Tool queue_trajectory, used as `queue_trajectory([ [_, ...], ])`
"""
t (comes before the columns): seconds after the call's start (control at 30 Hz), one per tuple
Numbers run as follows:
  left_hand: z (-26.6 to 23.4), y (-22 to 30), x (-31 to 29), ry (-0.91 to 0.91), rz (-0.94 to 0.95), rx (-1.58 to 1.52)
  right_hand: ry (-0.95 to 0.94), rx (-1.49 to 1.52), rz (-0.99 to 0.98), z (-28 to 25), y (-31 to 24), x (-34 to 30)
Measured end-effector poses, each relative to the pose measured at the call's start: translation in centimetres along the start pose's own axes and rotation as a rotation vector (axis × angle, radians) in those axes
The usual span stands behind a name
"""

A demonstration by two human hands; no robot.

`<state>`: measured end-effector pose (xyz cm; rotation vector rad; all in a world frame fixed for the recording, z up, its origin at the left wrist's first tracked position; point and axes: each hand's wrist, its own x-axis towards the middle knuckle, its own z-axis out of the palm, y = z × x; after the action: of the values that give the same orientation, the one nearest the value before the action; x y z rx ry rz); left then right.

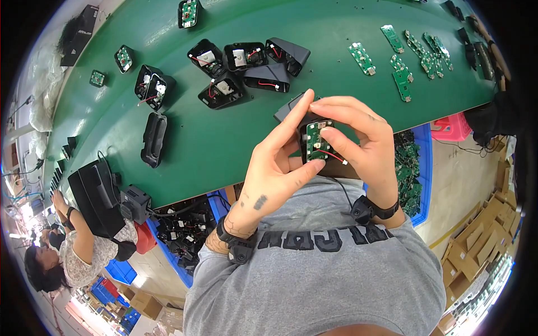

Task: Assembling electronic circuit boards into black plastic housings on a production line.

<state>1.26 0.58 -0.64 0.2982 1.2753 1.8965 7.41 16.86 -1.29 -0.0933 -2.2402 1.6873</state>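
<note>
Both of my hands hold a small black plastic housing just over the table's near edge. A green circuit board with white parts lies in its open face. My left hand is closed around the housing's left side, its thumb at the board's lower edge. My right hand grips the other side, with the thumb pressed on the board and the fingers over the top. A red wire with a white plug sticks out to the right. Behind my fingertips shows a dark grey casing, partly hidden.
On the green table stand several black housings with red wires. Loose circuit boards lie at right. Blue bins of boards and black parts flank me below the edge. Another person works at left beside a black box.
</note>
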Motion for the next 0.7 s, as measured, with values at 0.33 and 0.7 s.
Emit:
queue_trajectory([
  [0.33,0.1,-0.3,0.6,-0.026,0.04,0.106,-0.176,0.012,0.132,-1.0,-1.2,0.5],
  [0.7,-0.1,0.1,1.6,-0.108,-0.056,-0.119,0.008,0.155,0.325,-0.6,-0.7,0.2],
])
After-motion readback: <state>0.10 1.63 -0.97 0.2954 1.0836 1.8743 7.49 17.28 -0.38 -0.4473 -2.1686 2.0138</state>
